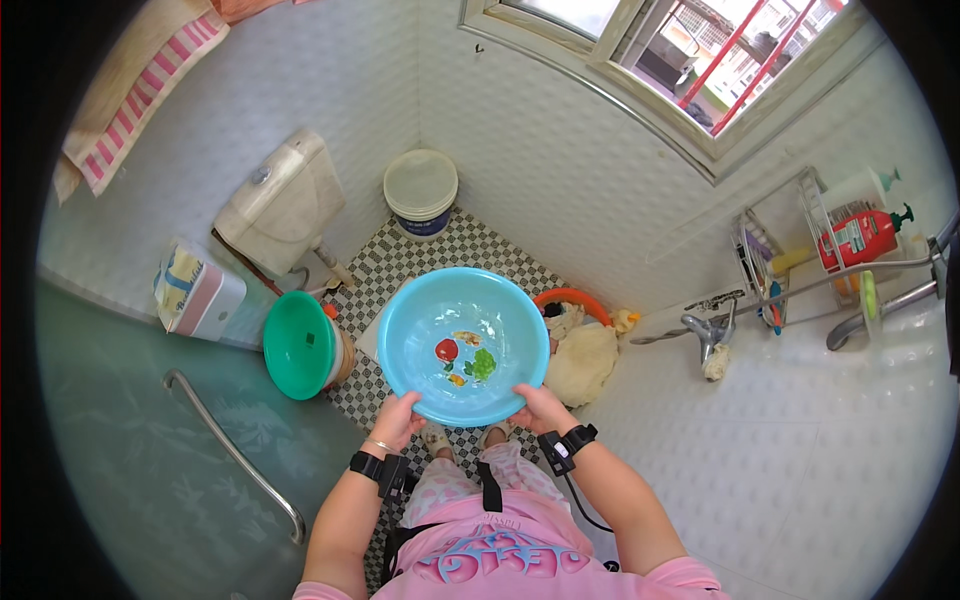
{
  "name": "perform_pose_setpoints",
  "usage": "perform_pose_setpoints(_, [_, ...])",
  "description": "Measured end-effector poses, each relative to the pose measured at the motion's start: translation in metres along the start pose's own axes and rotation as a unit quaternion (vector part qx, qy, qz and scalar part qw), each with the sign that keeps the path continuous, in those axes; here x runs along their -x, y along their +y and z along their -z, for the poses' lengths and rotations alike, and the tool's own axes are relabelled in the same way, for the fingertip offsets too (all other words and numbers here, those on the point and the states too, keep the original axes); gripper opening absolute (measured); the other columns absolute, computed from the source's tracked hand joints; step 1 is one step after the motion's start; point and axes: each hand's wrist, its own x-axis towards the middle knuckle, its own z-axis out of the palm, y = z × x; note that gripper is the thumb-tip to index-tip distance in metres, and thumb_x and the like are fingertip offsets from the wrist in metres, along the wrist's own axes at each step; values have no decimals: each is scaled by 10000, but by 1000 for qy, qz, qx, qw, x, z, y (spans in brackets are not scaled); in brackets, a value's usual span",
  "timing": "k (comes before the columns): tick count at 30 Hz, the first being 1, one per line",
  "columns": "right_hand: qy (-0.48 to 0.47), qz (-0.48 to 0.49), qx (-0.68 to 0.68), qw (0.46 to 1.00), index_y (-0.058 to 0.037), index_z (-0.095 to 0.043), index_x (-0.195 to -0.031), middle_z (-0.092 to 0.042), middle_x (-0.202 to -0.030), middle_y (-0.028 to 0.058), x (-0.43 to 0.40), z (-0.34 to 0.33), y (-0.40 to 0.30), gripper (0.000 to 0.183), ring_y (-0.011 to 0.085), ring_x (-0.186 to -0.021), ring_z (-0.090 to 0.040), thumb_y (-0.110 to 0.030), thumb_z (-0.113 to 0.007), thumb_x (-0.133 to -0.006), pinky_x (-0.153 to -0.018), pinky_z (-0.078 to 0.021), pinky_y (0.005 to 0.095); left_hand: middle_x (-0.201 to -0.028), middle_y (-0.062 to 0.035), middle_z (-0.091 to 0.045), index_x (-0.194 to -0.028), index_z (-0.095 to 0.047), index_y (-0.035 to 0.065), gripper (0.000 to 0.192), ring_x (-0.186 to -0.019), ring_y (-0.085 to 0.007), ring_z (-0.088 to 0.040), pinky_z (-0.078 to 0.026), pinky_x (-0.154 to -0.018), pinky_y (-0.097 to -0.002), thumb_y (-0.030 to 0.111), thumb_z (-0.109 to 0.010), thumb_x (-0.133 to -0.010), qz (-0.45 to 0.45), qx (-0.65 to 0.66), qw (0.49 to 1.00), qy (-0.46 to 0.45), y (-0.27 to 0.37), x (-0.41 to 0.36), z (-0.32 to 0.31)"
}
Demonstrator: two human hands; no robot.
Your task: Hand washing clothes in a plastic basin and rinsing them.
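Before me, in the middle of the view, is a light blue plastic basin [420, 322] with pictures of fruit on its bottom and glints of light inside it. My left hand [397, 421] grips its near rim on the left side, thumb over the edge. On the right side of the same rim is my right hand [538, 409], its thumb also on top. The fingers under the rim are partly hidden. Beyond and right of the basin, an orange-red basin [583, 300] with cloths in it stands on the floor, beside a cream-coloured cloth or mat [585, 365].
Left are a green basin [296, 345] tilted on its side, a toilet cistern [281, 202] and a metal handle [232, 454]. A lidded bucket [421, 195] stands in the corner of the tiled floor [375, 251]. A tap [705, 334] and wire rack [814, 217] with bottles are right.
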Motion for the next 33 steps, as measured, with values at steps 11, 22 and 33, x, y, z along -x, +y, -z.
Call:
perform_pose_setpoints(11, [175,66,117,975,-63,-452,-1225,-611,-934,137,-63,26,-9,415,249,-713,-620,-162,-539,-832,-555,-517,385,-1168,-154,-536,-1456,-198,94,588,-949,-254,-606,-509,-729,-328,239,-467,-954,23,7,997,69,-19,-5,26])
perform_pose_setpoints(22, [287,262,600,699,-138,-191,-1477,-616,-1013,271,-53,-55,-77,767,416,-814,-626,-88,-552,-802,-709,-503,480,-1123,-169,-595,-1377,-329,86,469,-920,-244,-627,-508,-706,-326,266,-459,-964,55,48,991,112,-56,10,76])
perform_pose_setpoints(33, [211,427,682,555,-358,-264,-1453,-409,-1317,327,-33,-77,-70,795,360,-716,-654,3,-506,-787,-639,-540,416,-1205,-182,-561,-1359,-355,76,476,-993,-260,-605,-494,-754,-336,296,-475,-954,53,34,993,102,-49,7,84])
